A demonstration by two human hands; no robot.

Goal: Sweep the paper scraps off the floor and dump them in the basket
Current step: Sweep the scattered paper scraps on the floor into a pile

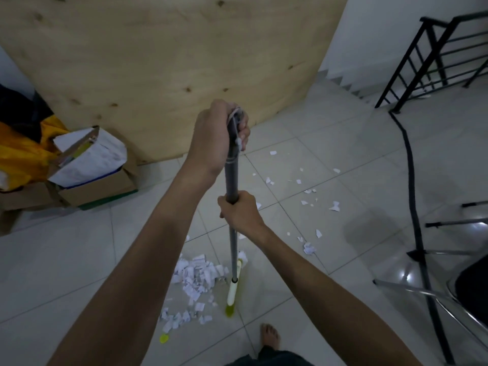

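A broom with a dark grey handle (231,178) stands nearly upright in front of me. My left hand (216,136) grips the top end of the handle and my right hand (239,210) grips it lower down. The broom's white and yellow-green head (233,289) rests on the tiled floor. Just left of the head lies a pile of white paper scraps (195,278). More loose scraps (309,196) are scattered over the tiles to the right and farther away. No basket is in view.
A plywood sheet (169,62) leans against the wall ahead. Cardboard boxes with papers (92,167) and yellow cloth sit at left. A black cable (412,186), chair legs (422,286) and a black stair railing (433,56) are at right. My bare foot (270,335) is near the bottom edge.
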